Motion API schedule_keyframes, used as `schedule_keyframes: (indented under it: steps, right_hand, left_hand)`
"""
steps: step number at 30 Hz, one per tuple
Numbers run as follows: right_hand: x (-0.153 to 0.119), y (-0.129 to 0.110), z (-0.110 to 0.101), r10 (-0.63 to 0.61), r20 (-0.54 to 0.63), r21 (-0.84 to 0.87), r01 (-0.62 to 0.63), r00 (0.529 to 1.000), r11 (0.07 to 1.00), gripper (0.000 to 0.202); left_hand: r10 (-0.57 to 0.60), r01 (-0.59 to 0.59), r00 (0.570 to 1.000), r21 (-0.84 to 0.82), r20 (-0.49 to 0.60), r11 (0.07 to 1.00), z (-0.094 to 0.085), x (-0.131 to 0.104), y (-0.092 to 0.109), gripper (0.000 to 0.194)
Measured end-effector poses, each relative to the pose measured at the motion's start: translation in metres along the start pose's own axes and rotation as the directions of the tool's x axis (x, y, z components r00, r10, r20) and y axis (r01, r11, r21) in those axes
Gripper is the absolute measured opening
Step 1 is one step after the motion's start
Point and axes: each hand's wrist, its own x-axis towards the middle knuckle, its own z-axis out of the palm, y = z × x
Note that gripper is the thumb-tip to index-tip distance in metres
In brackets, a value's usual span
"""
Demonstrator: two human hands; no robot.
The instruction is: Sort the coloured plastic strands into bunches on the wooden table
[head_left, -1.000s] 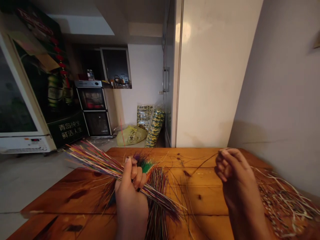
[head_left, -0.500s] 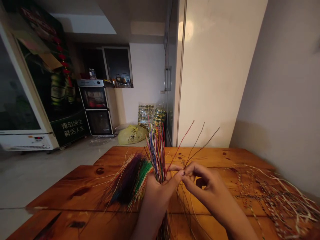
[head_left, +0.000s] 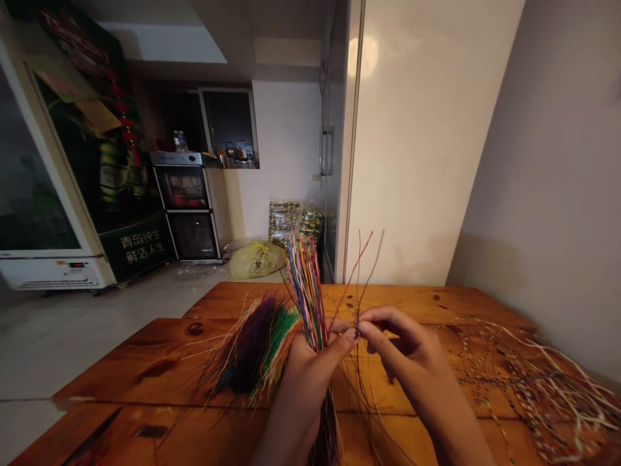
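Note:
My left hand [head_left: 310,372] is closed around an upright bundle of many-coloured strands [head_left: 306,285], whose lower ends hang below the fist. Its thumb and finger also pinch a few thin dark and red strands [head_left: 361,265] to the right of the bundle. The fingertips of my right hand [head_left: 407,343] are pressed together on these same thin strands, touching my left thumb tip. Exactly how the strands cross between the fingertips is too small to tell. Left of the bundle, a loose pile of purple, green and orange strands [head_left: 257,346] lies on the wooden table [head_left: 121,375].
Braided cords and pale strands [head_left: 543,388] spread over the table's right side. Beyond the table are a yellow plastic bag [head_left: 256,260], a small black cabinet [head_left: 187,210], a drinks fridge [head_left: 53,268] at the left and a tall pale panel [head_left: 417,142].
The thin strands above my fingertips have swung left and stand more upright. The bundle's top has shifted slightly. My right hand's fingers have changed their pose a little.

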Motion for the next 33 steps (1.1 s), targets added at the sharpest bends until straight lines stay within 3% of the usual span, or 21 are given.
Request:
schedule_keyframes:
  steps: [16, 25, 33]
  right_hand:
    - [-0.003, 0.003, 0.005, 0.01, -0.095, 0.072, -0.003, 0.995, 0.997, 0.018]
    - [-0.001, 0.001, 0.006, 0.031, -0.132, 0.101, -0.018, 0.991, 0.995, 0.021]
    - [0.0, 0.001, 0.002, 0.013, -0.071, 0.057, -0.009, 0.997, 0.998, 0.02]
  left_hand:
    - [-0.043, 0.041, 0.998, -0.05, -0.036, 0.998, 0.004, -0.002, -0.006, 0.022]
    - [-0.07, 0.049, 0.995, -0.241, -0.077, 0.969, 0.012, -0.007, -0.01, 0.025]
    - [0.01, -0.021, 0.995, -0.111, -0.097, 0.994, 0.009, -0.006, -0.014, 0.02]
